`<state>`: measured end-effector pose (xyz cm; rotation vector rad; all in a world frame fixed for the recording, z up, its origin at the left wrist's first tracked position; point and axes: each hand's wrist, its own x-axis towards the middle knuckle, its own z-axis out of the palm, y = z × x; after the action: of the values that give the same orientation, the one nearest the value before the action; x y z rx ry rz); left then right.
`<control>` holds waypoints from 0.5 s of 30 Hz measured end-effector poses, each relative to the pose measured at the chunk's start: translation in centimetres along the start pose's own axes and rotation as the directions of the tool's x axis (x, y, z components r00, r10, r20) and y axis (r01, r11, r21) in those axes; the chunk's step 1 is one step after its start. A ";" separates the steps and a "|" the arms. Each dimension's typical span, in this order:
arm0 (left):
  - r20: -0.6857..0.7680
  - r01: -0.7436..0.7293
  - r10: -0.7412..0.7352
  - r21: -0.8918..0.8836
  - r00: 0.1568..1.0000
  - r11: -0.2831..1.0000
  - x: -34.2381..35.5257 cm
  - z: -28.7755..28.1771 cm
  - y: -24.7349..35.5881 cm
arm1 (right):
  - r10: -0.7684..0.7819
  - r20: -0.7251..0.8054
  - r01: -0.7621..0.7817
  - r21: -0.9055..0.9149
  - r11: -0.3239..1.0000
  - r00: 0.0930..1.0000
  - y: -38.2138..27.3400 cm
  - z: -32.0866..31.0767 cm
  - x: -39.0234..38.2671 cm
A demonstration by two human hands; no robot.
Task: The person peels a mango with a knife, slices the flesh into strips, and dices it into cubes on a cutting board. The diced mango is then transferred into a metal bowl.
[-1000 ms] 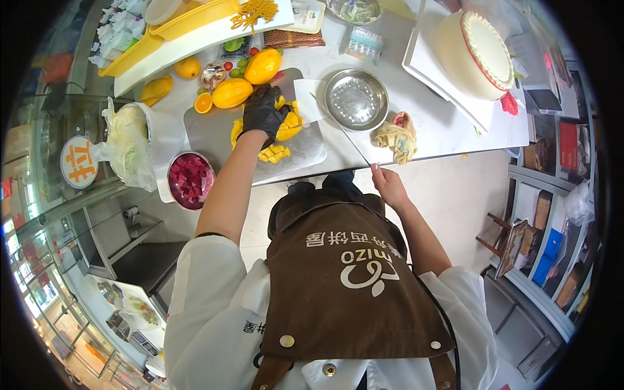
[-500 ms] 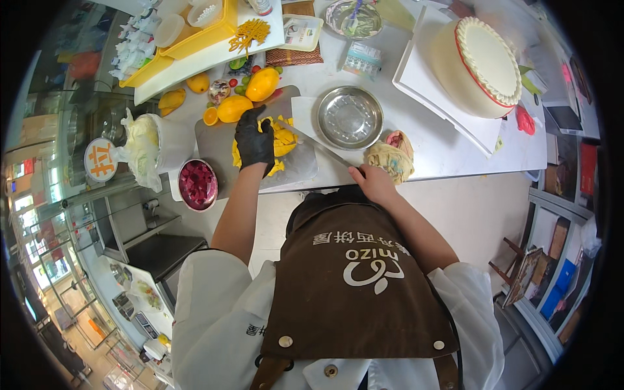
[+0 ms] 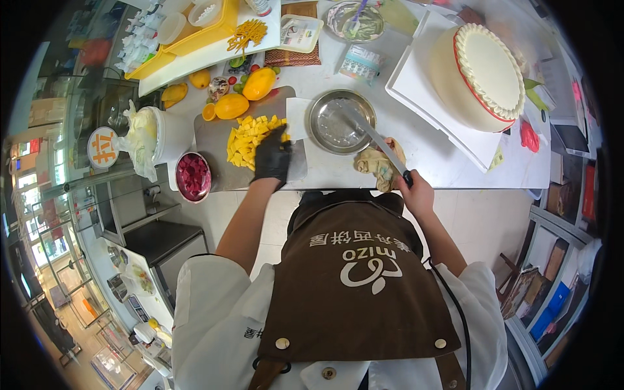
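My left hand (image 3: 273,156) wears a black glove and rests against the right side of a heap of diced mango (image 3: 246,144). Its fingers look stretched out, partly blurred and turned away. The heap lies on a grey cutting board (image 3: 211,153). In my bare right hand (image 3: 416,192) is the dark handle of a long knife (image 3: 380,140), whose blade slants up and left over the rim of a steel bowl (image 3: 317,141). A crumpled beige cloth (image 3: 379,167) lies under the knife, close to my right hand.
Whole mangoes (image 3: 232,106) sit behind the board, beside small fruits. Left of it stand a bowl of dark red cubes (image 3: 193,177) and a white tub (image 3: 173,135). A tall cream cake (image 3: 448,78) is on a white board at the right. Farther back is a yellow tray (image 3: 185,44).
The knife has swung away from the mango to the right, over the steel bowl. My left hand has shifted right and down, uncovering the diced mango. My right hand has moved right.
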<state>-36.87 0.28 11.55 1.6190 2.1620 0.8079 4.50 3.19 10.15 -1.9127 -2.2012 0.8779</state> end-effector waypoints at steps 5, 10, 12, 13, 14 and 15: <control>0.218 0.153 -0.180 0.135 0.959 0.979 -0.4 6.8 4.6 | -0.154 -0.112 0.141 -0.111 0.984 0.982 2.3 0.8 1.0; 0.338 0.104 -0.121 0.070 0.933 0.992 0.7 5.9 5.3 | -0.155 -0.201 0.129 -0.136 0.982 0.967 4.6 0.0 3.7; 0.380 0.136 -0.167 0.108 0.910 0.985 2.2 3.0 5.7 | -0.153 -0.206 0.134 -0.103 0.986 0.967 4.6 -0.6 4.2; 0.325 0.235 -0.250 0.087 0.912 0.968 3.0 2.4 5.0 | -0.180 -0.267 0.153 -0.119 0.981 0.947 4.3 -0.6 4.2; 0.214 0.206 -0.221 0.092 0.951 0.974 3.5 2.0 2.7 | -0.216 -0.320 0.181 -0.136 0.974 0.922 3.4 -0.6 4.2; 0.107 0.176 -0.186 0.094 0.977 0.980 4.2 1.3 1.5 | -0.247 -0.371 0.201 -0.160 0.966 0.895 2.3 -1.1 4.0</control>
<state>-36.27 4.87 11.77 1.4421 2.2473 0.5625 6.18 7.43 8.81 -1.6506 -2.2004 0.3034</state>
